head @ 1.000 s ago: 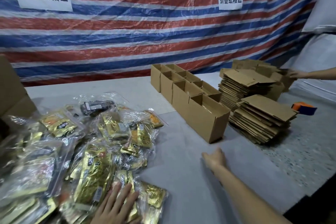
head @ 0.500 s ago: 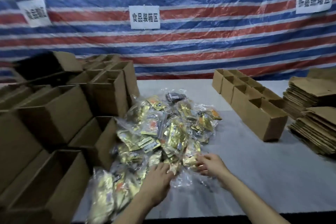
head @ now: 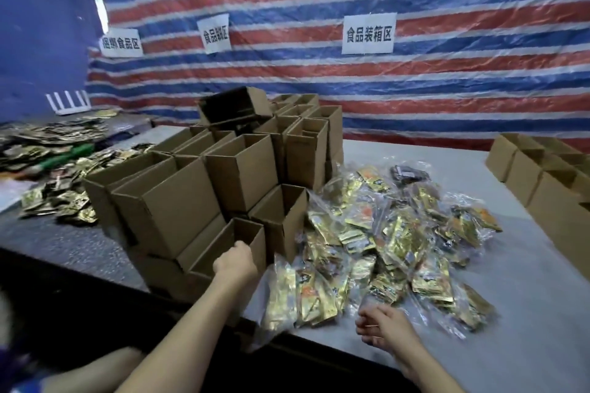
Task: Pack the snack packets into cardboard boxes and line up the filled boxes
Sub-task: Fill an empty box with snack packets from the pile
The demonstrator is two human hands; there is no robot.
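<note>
A heap of gold snack packets in clear bags (head: 389,242) lies on the grey table (head: 526,329). To its left stands a stack of open, empty cardboard boxes (head: 198,195). My left hand (head: 234,263) grips the rim of the nearest open box (head: 220,242), fingers curled over its edge. My right hand (head: 381,327) hovers low over the table at the heap's front edge, fingers loosely curled, with nothing visibly in it. A row of open boxes (head: 536,175) runs along the table's right side.
Loose gold packets (head: 60,198) are spread over a dark counter at the left. A striped tarp with white paper signs (head: 368,33) closes the back. The table's front edge runs just below my right hand. Another forearm (head: 86,367) shows at bottom left.
The view has swung left, bringing the box stack to the centre. My left hand left the packets and took hold of the nearest box's rim. My right hand drew back from the heap.
</note>
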